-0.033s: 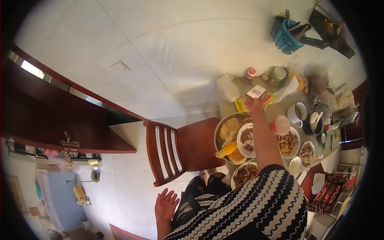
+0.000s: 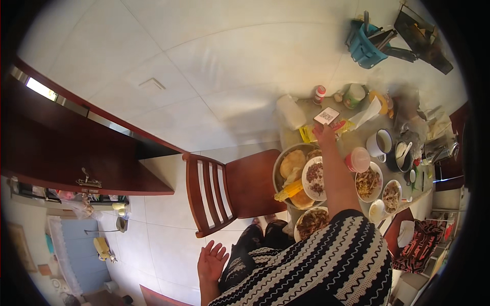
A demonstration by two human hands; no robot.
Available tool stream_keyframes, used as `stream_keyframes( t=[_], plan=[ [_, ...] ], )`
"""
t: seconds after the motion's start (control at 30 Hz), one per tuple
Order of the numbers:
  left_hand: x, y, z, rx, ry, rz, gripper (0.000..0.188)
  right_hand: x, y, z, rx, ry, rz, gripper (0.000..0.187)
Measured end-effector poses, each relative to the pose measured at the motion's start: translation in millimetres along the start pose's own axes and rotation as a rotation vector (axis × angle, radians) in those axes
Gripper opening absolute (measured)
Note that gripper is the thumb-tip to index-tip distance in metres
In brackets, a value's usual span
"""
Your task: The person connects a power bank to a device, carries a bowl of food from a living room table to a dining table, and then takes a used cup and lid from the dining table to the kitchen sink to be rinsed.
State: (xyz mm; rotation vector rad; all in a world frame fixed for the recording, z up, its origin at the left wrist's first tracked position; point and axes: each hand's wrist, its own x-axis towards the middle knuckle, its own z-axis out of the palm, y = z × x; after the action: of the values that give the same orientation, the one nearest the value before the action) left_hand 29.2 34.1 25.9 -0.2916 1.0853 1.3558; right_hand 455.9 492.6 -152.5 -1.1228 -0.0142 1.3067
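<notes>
Striped black-and-white knit sleeve [image 2: 326, 260] is covering the right upper arm, bare forearm running up the frame across the crowded table [image 2: 357, 140]; right hand [image 2: 324, 134] is sitting at the far end of the reach, fingers resting on or just over a yellow packet [image 2: 308, 134] — can't tell if it's gripping or only touching, fingers too small and blurred to read. Just beyond the right hand a small white card with a dark square pattern [image 2: 326, 115] is lying flat, close to the fingertips but apart. Further beyond, a small red-capped bottle [image 2: 319, 94] is standing upright. To the hand's left and beyond, a pale plastic container [image 2: 290, 112] is standing at the table edge. Under the forearm, nearer the body, a big metal basin [image 2: 284, 163] is holding flat round breads and a yellow corn cob [image 2: 289, 191], with a white plate of dark chopped food [image 2: 313, 178] sitting on top of it. Right of the forearm a pink-lidded cup [image 2: 358, 159] is touching or just beside the arm, more plates of food [image 2: 368, 183] beyond that. Left hand [image 2: 211, 261] is hanging low, well apart from the table, open, fingers spread, holding nothing, just beside the patterned trousers. A dark wooden chair [image 2: 229, 188] is standing between the left hand and the table
</notes>
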Motion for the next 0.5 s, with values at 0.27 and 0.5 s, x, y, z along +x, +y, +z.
stream_keyframes(
  t=[0.27,0.5],
  plan=[
    [-13,-6,1,0.031,-0.003,0.040,0.039,-14,3,2,-0.129,-0.076,0.101,0.023],
    [-33,-3,-25,0.020,0.024,0.089,0.040,-47,-10,-10,-0.055,-0.211,0.063,0.018]
  ],
)
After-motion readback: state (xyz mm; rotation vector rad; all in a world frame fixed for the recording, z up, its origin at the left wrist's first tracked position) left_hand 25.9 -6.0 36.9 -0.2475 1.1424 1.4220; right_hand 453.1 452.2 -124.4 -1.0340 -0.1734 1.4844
